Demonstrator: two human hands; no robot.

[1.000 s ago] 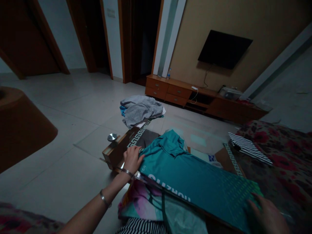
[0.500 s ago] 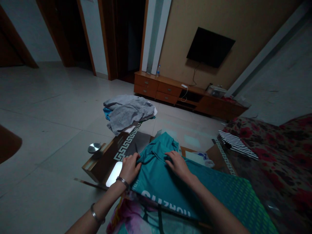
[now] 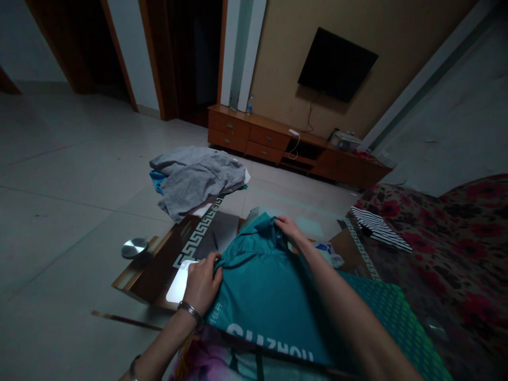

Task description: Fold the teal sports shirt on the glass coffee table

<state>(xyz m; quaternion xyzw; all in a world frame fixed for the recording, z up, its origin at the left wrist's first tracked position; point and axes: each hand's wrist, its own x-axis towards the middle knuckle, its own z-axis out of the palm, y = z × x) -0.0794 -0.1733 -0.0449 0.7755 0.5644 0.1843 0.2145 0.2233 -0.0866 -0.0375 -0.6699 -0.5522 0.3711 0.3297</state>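
your left hand (image 3: 201,283) pinching the teal shirt (image 3: 273,286) edge at lower centre, your right hand (image 3: 289,228) gripping its collar mid-frame, shirt spread over the low table (image 3: 159,267), grey clothes pile (image 3: 196,177) beyond

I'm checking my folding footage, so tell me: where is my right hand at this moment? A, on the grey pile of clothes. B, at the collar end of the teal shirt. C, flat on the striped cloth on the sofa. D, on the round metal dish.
B: the right hand pinches the far collar edge of the teal shirt.
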